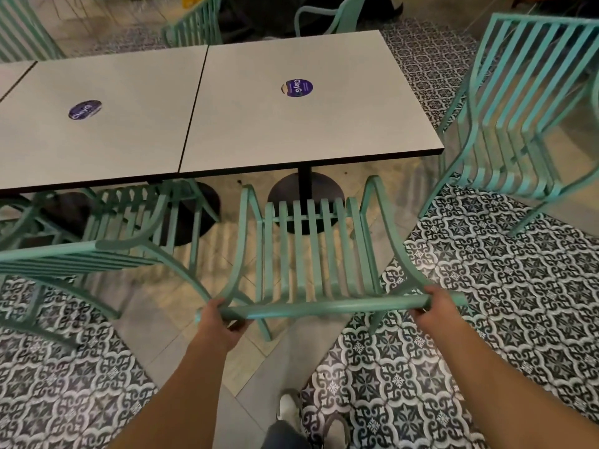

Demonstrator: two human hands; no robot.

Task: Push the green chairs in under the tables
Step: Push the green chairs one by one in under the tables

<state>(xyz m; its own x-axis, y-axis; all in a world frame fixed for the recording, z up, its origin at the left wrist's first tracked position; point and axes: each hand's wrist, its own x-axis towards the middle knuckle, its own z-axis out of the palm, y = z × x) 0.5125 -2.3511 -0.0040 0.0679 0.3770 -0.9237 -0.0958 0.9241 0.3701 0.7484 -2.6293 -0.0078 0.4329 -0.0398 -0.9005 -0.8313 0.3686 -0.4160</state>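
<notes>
Both hands gripped the top rail of one green slatted chair [311, 254] that stood squarely in front of the right-hand desk [291, 124]. The left hand [220, 319] was curled round the rail's left end, and the right hand [434, 303] was wrapped round its right end, fingers under the bar. The chair's seat front reached just short of the desk's near edge, over the black pedestal base [304, 196], so most of the seat was not yet under the desktop.

Left of that desk, a second green chair [129, 228] sat at the neighbouring desk [97, 124] with its seat largely beneath the top; it looked pushed in, though slightly skewed. To the right of the right-hand desk, a third green chair [518, 118] stood well clear on the patterned tile floor [486, 319], turned at an angle and not tucked anywhere. More green chairs showed beyond the desk's far edge, too cropped to judge.

By my reckoning the job was partway done: one chair in, one in hand, at least one waiting.
</notes>
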